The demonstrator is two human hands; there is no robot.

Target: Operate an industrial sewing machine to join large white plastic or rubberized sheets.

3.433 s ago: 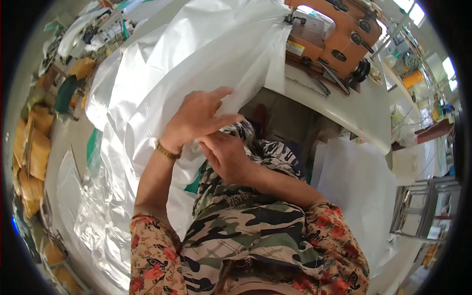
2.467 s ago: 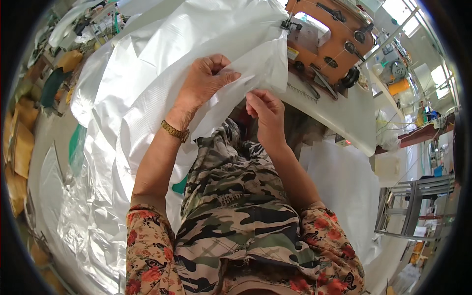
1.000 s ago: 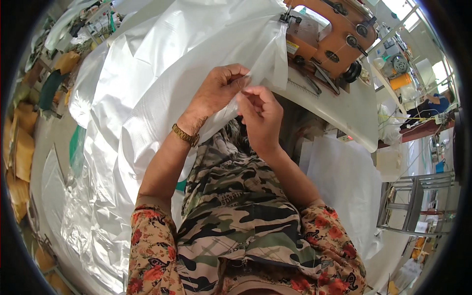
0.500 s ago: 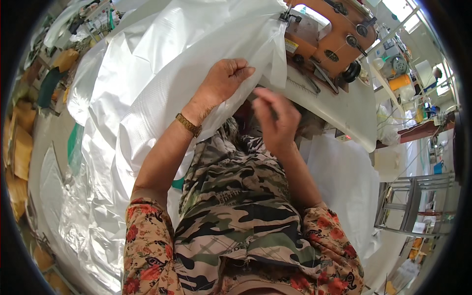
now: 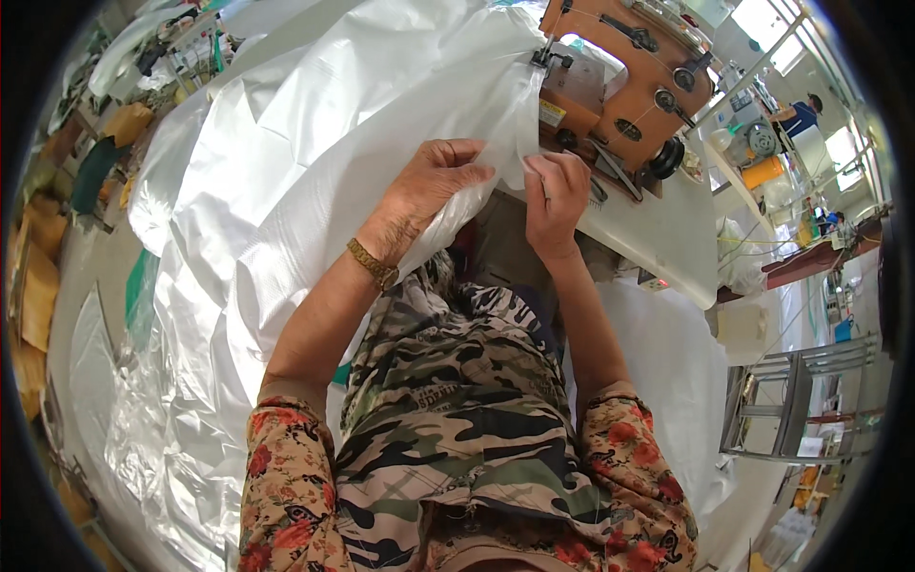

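Note:
A large white sheet (image 5: 315, 143), shiny and creased, spreads from the sewing machine down over the left side. My left hand (image 5: 429, 191), with a gold watch on the wrist, pinches the sheet near its front edge. My right hand (image 5: 559, 195) is closed at the sheet's right edge, thumb and fingertips pressed together on it. Just beyond my hands stands an orange-brown sewing machine (image 5: 629, 86). Its needle end meets the far part of the sheet's right edge. What lies under the sheet is hidden.
The white machine table (image 5: 658, 243) ends in a rounded corner at right. White material (image 5: 658, 372) hangs below it. A grey metal rack (image 5: 796, 400) stands farther right, and a person (image 5: 803, 114) is in the far background. Brown cardboard (image 5: 43, 276) lies along the left.
My right hand has come up to the sheet's edge and closed on it. My left hand has shifted slightly, its fingers on the sheet. The view has moved a little.

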